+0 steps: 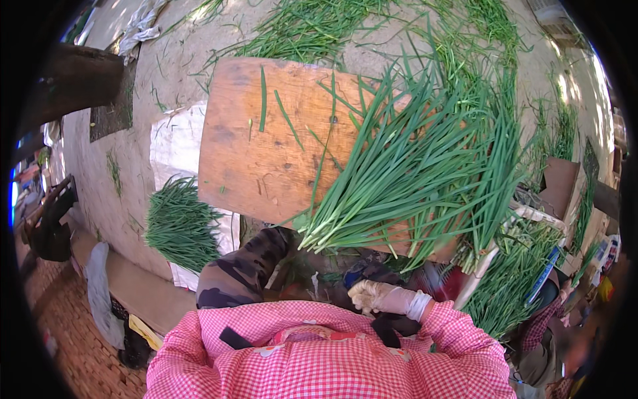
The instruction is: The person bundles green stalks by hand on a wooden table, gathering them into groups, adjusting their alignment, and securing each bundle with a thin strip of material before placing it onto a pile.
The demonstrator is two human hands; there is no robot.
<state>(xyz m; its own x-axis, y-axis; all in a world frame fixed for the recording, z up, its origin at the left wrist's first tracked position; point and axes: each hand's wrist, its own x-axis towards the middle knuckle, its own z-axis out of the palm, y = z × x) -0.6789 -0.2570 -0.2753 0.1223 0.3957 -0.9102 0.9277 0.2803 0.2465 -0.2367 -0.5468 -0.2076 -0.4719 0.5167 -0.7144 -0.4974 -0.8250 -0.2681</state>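
Observation:
My right hand (376,297), in a pale glove with a white cuff, is close to my body below the board's near edge. Its fingers are curled closed, and whatever they may hold is hidden. My left hand does not show; only the pink checked sleeve (176,352) is seen on that side. Just beyond my knees, a wooden board (259,146) carries a large spread heap of garlic chives (412,159), pale stem ends toward me. A few loose leaves lie on the board's left half. Left of my knee, a neat pile of chives (179,223) rests on a white sheet (179,143).
More chives (312,30) are strewn on the concrete floor (133,173) beyond the board. To the right, a pale-edged crate (480,266) stands beside more chives (515,286). A dark wooden post (80,83) is at the far left, and a grey plastic bag (100,292) lies nearer.

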